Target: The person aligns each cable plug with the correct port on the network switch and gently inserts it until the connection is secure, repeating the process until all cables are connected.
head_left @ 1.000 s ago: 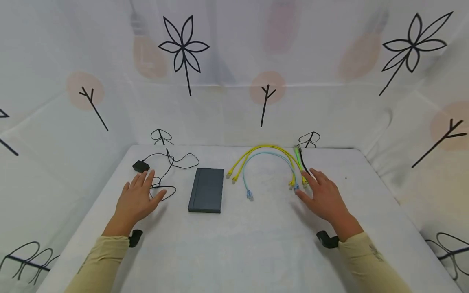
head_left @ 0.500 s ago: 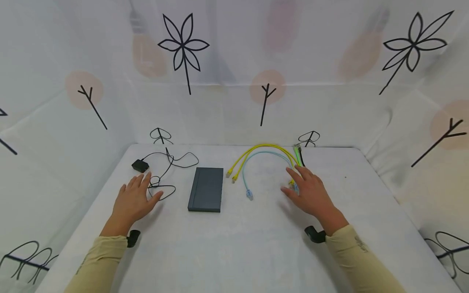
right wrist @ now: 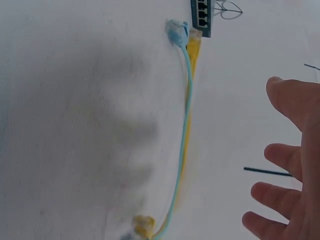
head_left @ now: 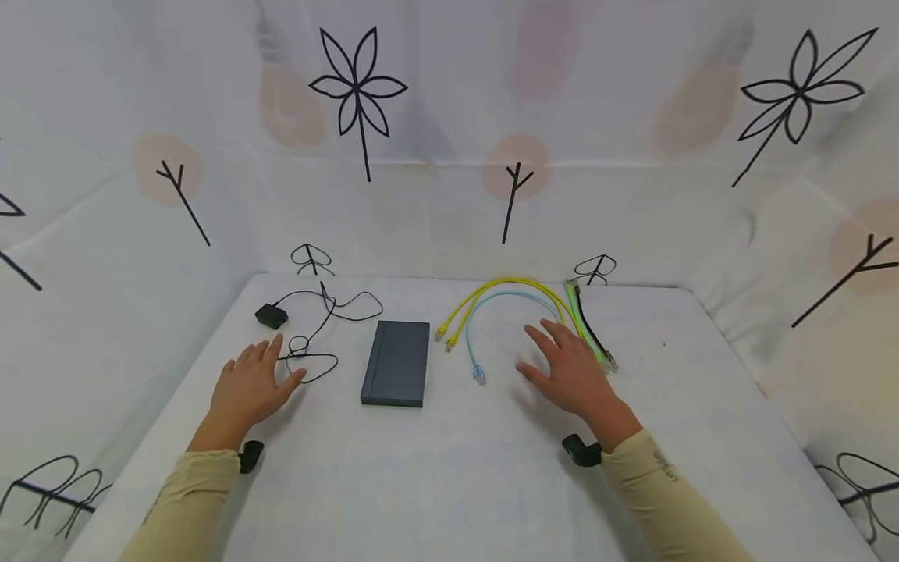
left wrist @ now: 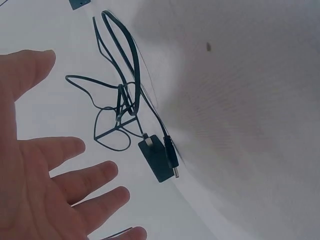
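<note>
My left hand (head_left: 246,390), fingers spread, hovers over the table near a black power adapter (head_left: 271,315) and its loosely looped cord (head_left: 330,312). A barrel plug (left wrist: 171,152) lies against the adapter in the left wrist view. A dark grey network switch (head_left: 395,364) lies flat between the hands; its row of ports (right wrist: 202,14) shows in the right wrist view. My right hand (head_left: 572,375) is held above the table with fingers spread, holding nothing. It partly hides yellow network cables (head_left: 516,279) and a light blue network cable (head_left: 469,336) lying in arcs.
A green cable (head_left: 571,297) and a black cable (head_left: 590,328) lie beyond my right hand, at the right of the yellow arcs. White printed cloth (head_left: 435,218) hangs behind and beside the white table (head_left: 449,484).
My right hand has moved left, toward the middle, uncovering the ends of the green and black cables. The left hand has drifted slightly left. The objects stay put.
</note>
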`<move>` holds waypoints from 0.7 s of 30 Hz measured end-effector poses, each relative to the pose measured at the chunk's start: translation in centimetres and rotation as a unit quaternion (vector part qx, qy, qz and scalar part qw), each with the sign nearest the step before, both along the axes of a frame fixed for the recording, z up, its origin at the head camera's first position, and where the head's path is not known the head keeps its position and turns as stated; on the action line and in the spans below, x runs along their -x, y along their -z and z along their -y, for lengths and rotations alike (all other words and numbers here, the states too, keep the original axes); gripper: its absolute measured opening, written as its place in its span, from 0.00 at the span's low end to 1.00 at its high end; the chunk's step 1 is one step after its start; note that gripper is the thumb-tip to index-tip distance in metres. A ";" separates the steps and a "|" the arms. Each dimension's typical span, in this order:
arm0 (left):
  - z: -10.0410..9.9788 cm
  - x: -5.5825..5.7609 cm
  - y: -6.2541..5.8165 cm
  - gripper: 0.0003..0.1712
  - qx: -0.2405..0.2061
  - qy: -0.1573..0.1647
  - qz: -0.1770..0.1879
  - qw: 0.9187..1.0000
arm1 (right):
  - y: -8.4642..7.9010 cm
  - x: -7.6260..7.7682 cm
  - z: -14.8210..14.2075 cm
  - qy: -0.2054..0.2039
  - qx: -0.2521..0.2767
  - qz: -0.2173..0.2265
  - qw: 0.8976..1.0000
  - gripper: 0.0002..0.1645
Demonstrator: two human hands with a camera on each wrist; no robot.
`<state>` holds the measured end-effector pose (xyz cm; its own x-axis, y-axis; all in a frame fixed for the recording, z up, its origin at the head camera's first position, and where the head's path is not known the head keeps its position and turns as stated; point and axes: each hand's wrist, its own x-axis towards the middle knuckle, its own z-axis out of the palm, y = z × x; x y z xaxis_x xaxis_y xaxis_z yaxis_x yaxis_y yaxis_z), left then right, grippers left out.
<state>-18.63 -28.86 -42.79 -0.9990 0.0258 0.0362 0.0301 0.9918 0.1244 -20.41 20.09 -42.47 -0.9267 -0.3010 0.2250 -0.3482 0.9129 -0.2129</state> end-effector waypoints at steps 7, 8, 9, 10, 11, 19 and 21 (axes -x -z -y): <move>0.6 0.1 0.3 0.49 0.010 -0.006 0.010 1.000 | 0.5 0.2 1.2 -0.008 0.004 -0.002 1.000 0.41; 0.6 0.1 0.3 0.49 0.009 -0.008 0.011 1.000 | 0.6 0.2 1.4 -0.010 0.005 -0.002 1.000 0.41; 0.7 0.0 0.3 0.48 0.008 -0.009 0.011 1.000 | 0.7 0.2 1.6 -0.012 0.005 -0.002 1.000 0.41; 0.7 0.0 0.3 0.48 0.005 -0.011 0.012 1.000 | 0.7 0.2 1.8 -0.013 0.006 -0.002 1.000 0.40; 0.8 0.0 0.3 0.47 0.003 -0.013 0.012 1.000 | 0.7 0.2 1.9 -0.015 0.007 -0.002 1.000 0.40; 1.1 0.1 0.5 0.42 0.008 -0.025 0.030 0.999 | 0.8 0.3 3.4 -0.032 0.007 -0.003 0.999 0.41; 1.2 0.1 0.6 0.41 0.010 -0.030 0.035 0.999 | 0.8 0.3 3.8 -0.033 0.005 -0.001 0.999 0.41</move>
<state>-18.69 -30.01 -43.39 -0.9988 -0.0347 -0.0341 -0.0381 0.9938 0.1042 -20.75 16.29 -43.25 -0.9045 -0.3595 0.2292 -0.4080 0.8859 -0.2206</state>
